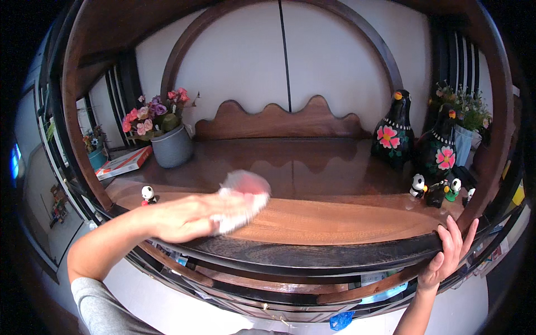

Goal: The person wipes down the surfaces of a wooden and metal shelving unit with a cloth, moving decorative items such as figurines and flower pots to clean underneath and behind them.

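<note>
My left hand (188,217) is pressed on a white and pink cloth (245,199), blurred, on the front part of a brown wooden shelf (335,217). A small panda figurine (148,193) stands just behind that wrist. At the shelf's right front corner my right hand (448,251) rests against the dark edge, fingers spread, holding no loose object. Behind it are a panda figurine (418,185), a small black bird figurine (436,193) and two large black birds with painted pink flowers, one farther back (391,130) and one nearer (437,144).
A grey pot (172,146) of artificial flowers stands at the back left, beside a white and red box (125,163). A blue vase (464,144) with flowers is at the right. The curved wooden frame rises around the shelf. Below lie lower shelves and a blue plastic bag (341,320).
</note>
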Demonstrator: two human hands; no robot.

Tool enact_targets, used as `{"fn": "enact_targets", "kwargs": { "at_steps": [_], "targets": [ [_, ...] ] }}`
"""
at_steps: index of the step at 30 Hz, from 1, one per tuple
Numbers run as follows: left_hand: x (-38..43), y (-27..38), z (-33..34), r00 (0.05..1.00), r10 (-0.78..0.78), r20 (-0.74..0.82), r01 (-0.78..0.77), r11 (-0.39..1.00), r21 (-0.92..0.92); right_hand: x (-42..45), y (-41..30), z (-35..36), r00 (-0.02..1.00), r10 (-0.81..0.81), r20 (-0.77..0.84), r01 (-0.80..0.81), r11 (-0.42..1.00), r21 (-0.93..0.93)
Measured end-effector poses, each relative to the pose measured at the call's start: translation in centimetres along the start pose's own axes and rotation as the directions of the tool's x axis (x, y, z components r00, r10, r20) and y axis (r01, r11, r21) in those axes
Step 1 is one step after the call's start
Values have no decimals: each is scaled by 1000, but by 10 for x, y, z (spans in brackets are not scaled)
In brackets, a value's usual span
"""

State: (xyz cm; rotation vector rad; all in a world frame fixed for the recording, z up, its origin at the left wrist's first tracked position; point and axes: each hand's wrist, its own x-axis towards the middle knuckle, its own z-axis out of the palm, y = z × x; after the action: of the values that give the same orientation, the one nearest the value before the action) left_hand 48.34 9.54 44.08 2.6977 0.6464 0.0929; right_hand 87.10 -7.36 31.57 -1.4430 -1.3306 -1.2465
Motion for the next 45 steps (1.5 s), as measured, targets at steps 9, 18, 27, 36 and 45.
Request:
{"fn": "enact_targets", "kwargs": {
  "at_steps": [9,18,27,36,45],
  "targets": [
    [118,-93,-33,925,-372,-73,378,891,251,1,-4,3,1000,7,7,-7,1000,-7],
    [196,-92,-32,998,3,70,-34,895,444,4,-5,3,1000,12,-22,-12,1000,-17],
    [107,-150,-47,986,-149,-82,168,799,577,3,-5,3,1000,-1,-31,1,1000,0],
    [76,-43,-16,998,-59,8,59,998,-19,-4,4,1,1000,22,10,-21,1000,-18],
    [-19,-8,7,989,144,-34,-145,989,-14,-9,12,-2,999,12,40,-11,999,-35]
  ]
}}
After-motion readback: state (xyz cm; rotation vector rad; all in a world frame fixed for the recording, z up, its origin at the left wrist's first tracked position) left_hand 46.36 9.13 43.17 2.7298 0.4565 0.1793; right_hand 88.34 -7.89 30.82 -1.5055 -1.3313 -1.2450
